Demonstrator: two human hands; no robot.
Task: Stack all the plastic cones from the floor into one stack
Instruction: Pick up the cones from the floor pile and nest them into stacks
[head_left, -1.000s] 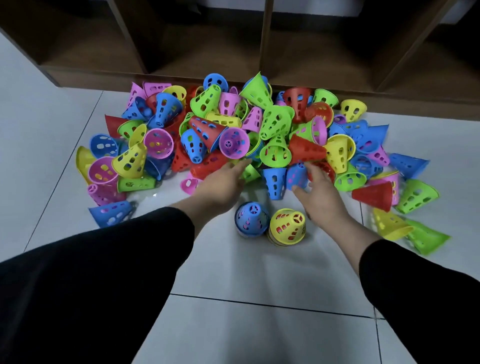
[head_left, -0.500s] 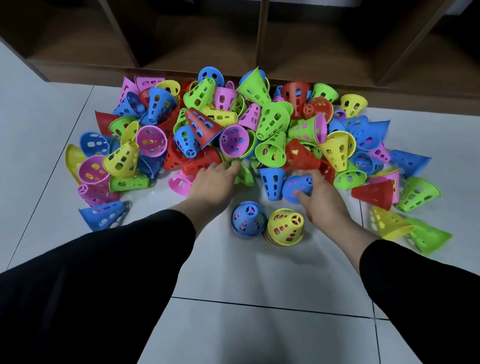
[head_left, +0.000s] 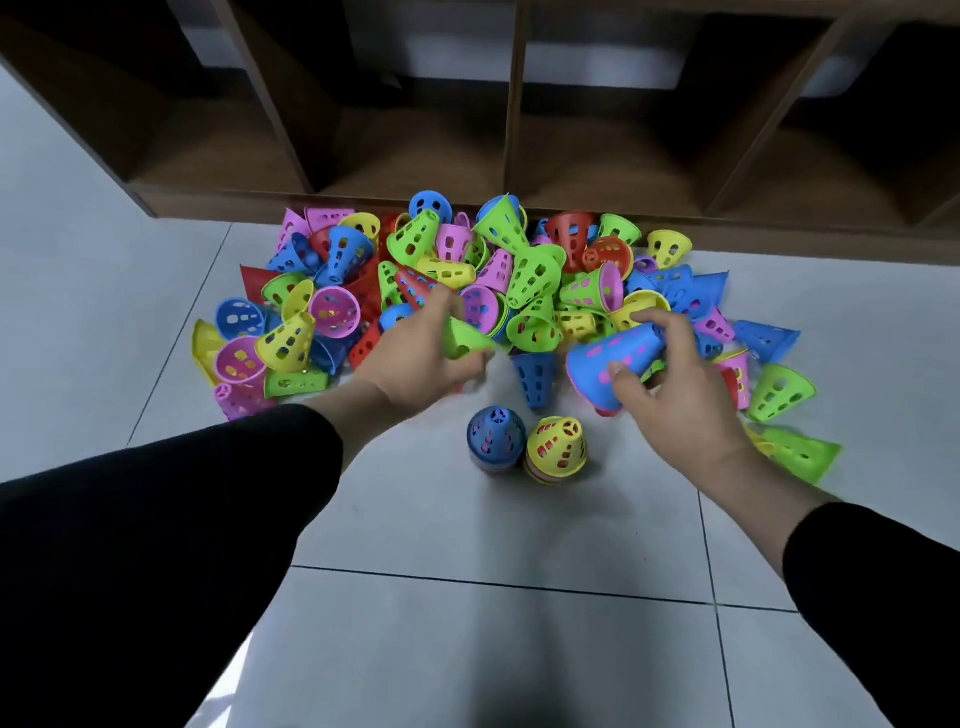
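A heap of perforated plastic cones (head_left: 519, 280) in several colours covers the tiled floor in front of a wooden shelf. My left hand (head_left: 415, 358) grips a green cone (head_left: 462, 340) lifted off the heap's near edge. My right hand (head_left: 670, 384) holds a blue cone (head_left: 608, 364) tilted on its side, with pink showing through its holes. Two short upright stacks stand on the floor between my hands: one topped by a blue cone (head_left: 496, 434), one topped by a yellow cone (head_left: 557, 446). A lone blue cone (head_left: 536, 375) stands just behind them.
The dark wooden shelf (head_left: 514, 171) with open compartments runs along the back, right behind the heap. Loose green cones (head_left: 802, 452) lie at the right edge. Grey floor tiles (head_left: 493, 530) stretch toward me, and my black sleeves fill the lower corners.
Both hands have lifted away from the heap's edge, the left now holding a green cone and the right a blue one. The camera has tilted up a little.
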